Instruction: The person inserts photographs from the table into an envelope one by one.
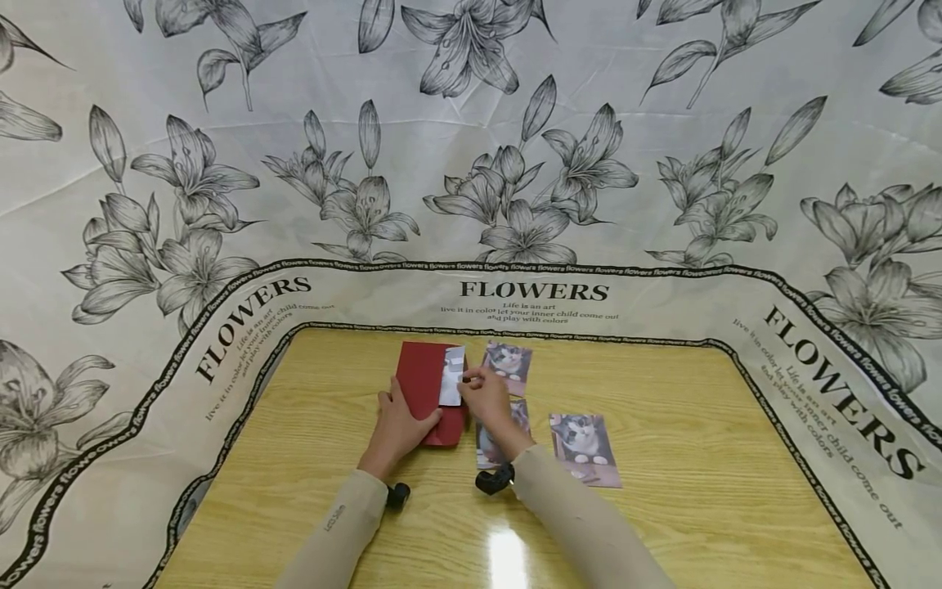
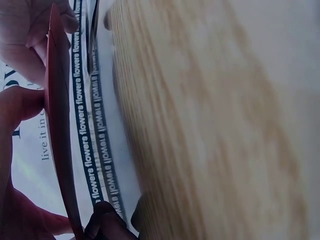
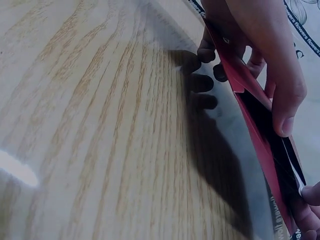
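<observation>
- Red envelope (image 1: 419, 380), L of ctr.: held just above the far part of the wood-grain tabletop (image 1: 662, 376), its shadow cast on the wood in the R wrist view.
- Left grip (image 1: 397, 429) (bare hand): closed on the envelope — its near L side is clasped b/w thumb and fingers, w/ the thumb laid over the red face.
- Right grip (image 1: 489, 402) (bare hand): a pale picture card (image 1: 452, 380) is pinched by the fingertips at its R edge.
- Card: seen at the envelope's R side; in the R wrist view a thin white edge is shown at the dark opening, b/w the red walls. How far in it is set can't be told.
- Cat photos, 3 in all: the far photo (image 1: 513, 364) is laid just R of the right grip's fingers; the near photo (image 1: 489, 448) is partly covered by the R wrist; the right-hand photo (image 1: 586, 448) is set apart, R of the forearm.
- Sleeves (image 1: 349, 523): beige, long, w/ small black cameras (image 1: 495, 480) worn at both wrists.
- Backdrop: the tabletop is bordered by white cloth (image 1: 412, 298) — printed w/ gray lilies, black bands and the word "FLOWERS."
</observation>
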Demonstrator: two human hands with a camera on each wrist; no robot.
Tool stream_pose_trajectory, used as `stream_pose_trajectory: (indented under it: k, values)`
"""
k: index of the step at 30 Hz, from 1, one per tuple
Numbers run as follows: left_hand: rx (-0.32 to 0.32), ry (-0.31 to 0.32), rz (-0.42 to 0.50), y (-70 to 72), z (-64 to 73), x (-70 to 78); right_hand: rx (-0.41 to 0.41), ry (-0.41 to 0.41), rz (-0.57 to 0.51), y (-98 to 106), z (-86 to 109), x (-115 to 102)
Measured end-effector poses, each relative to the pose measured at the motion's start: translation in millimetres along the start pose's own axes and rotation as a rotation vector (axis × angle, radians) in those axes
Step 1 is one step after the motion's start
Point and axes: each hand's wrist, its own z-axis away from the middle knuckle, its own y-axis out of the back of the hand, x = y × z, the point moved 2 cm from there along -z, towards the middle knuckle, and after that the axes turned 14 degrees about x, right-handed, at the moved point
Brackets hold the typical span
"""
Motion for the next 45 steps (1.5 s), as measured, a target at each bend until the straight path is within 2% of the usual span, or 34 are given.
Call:
stream_pose_trajectory:
  k: [13,29,39,45]
  values:
    - [-0.002,-0.005,-0.006,3.3,3.2,3.8,-0.013,0.035,0.021,-11,-0.1,-5]
    - [-0.006,-0.006,0.003,1.9,1.8,0.3,-0.025,0.055,0.050,-21,1.4,-9]
    - [0.003,-0.001,0.022,1.0,2.4,0.4,-0.015,0.084,0.059,-20,5.0,-16]
    - [0.006,0.011,0.020,0.2,1.8,-1.1,-0.035,0.091,0.021,-17,6.3,-15]
